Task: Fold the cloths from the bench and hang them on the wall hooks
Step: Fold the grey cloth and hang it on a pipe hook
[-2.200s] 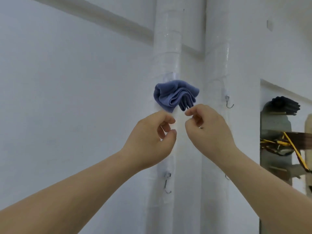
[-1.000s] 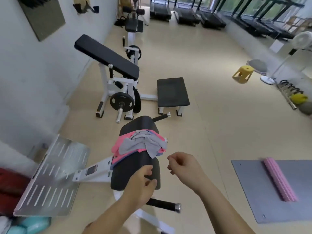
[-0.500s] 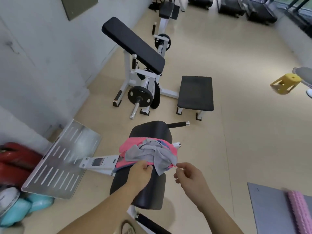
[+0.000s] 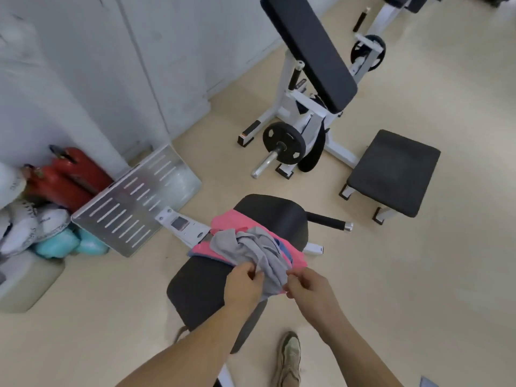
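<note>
Crumpled grey cloth (image 4: pixel 258 252) atop pink cloth (image 4: pixel 231 223) on black padded bench (image 4: pixel 201 286), left hand (image 4: pixel 244 284) and right hand (image 4: pixel 308 287) each pinching its near edge between them

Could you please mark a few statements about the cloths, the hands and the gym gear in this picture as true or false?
1. The left hand and the right hand both pinch the near edge of the grey cloth. True.
2. The grey cloth lies on top of a pink cloth on the black bench pad. True.
3. The grey cloth is neatly folded flat. False: it is crumpled and bunched.
4. No weight is loaded anywhere in view. False: a black weight plate sits on a bar of the white machine behind the bench.
</note>
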